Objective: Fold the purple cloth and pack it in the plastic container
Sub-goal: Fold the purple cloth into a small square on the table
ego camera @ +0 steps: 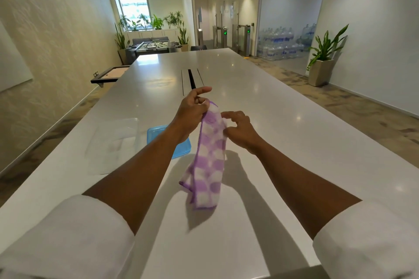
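Head view shows the purple cloth (209,156), checked purple and white, hanging in a narrow bunched strip above the white table (260,102), its top end pinched in the left hand (192,111) while the lower end dangles free over its own shadow. Just beside the cloth's upper part, the right hand (240,129) has its fingers loosely curled and parted, touching or nearly touching the fabric; I cannot tell which. Left of the arms, the clear plastic container (113,142) sits open on the table, with a blue lid (156,136) next to it, partly hidden behind the left forearm.
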Action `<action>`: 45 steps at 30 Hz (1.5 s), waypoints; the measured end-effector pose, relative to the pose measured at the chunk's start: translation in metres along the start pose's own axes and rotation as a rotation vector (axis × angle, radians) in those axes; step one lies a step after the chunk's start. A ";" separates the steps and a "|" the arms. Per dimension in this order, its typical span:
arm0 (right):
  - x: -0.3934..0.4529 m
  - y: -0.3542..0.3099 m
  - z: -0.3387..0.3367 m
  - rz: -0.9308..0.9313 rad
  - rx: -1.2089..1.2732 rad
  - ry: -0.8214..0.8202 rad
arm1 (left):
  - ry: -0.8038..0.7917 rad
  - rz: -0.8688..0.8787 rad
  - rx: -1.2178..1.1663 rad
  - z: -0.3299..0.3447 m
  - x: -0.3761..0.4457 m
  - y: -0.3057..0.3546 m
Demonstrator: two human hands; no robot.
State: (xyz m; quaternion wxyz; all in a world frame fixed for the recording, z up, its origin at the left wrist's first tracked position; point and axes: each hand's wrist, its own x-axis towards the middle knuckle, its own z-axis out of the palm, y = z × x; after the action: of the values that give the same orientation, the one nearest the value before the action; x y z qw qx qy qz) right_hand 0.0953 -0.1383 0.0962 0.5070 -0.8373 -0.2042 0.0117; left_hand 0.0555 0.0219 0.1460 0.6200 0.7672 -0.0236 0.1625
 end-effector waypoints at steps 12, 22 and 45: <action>0.004 0.016 -0.011 -0.044 0.052 0.148 | 0.138 0.140 -0.024 -0.022 0.004 0.010; 0.013 0.002 -0.029 -0.038 0.200 0.326 | 0.375 0.058 0.102 -0.045 0.010 -0.007; 0.002 0.016 -0.051 -0.033 -0.018 0.041 | -0.242 -0.273 0.272 -0.073 -0.023 -0.043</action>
State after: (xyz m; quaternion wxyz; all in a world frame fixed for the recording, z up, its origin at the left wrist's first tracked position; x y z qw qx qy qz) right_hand 0.1134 -0.1868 0.1077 0.5036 -0.8384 -0.2078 -0.0157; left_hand 0.0280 0.0979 0.1123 0.5197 0.8537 0.0284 -0.0148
